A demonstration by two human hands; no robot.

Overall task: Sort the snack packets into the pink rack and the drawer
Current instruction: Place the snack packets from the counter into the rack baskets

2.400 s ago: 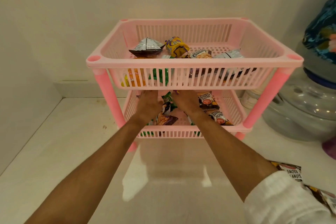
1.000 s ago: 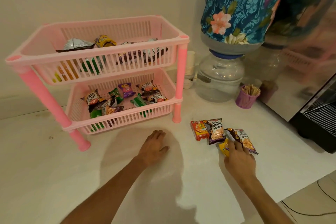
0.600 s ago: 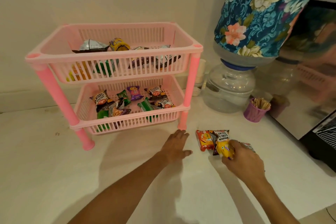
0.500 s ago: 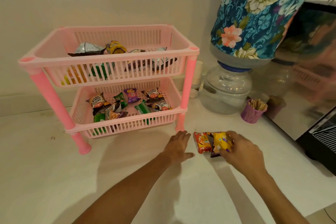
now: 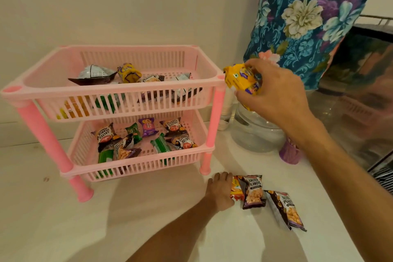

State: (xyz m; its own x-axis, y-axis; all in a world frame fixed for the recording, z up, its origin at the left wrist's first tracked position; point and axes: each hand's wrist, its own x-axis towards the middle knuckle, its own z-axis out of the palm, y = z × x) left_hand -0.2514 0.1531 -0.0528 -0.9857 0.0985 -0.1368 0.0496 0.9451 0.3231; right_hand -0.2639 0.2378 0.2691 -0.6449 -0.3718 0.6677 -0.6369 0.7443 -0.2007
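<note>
A two-tier pink rack [image 5: 114,89] stands on the white counter, with several snack packets in both baskets. My right hand [image 5: 274,93] is raised beside the rack's upper right corner, shut on a yellow snack packet [image 5: 241,80]. My left hand [image 5: 220,192] rests on the counter, fingers touching an orange packet [image 5: 235,187]. Two salted peanuts packets lie to its right, one [image 5: 254,192] next to the orange packet and another [image 5: 287,210] farther right. No drawer is in view.
A water jug with a floral cover [image 5: 308,21] stands on a clear base [image 5: 255,132] right of the rack. A small purple cup [image 5: 289,154] sits beside it, and a dark appliance [image 5: 365,83] fills the right edge.
My right hand has lifted the yellow packet off the counter pile up to the level of the rack's top basket. My left hand has slid right against the orange packet.
</note>
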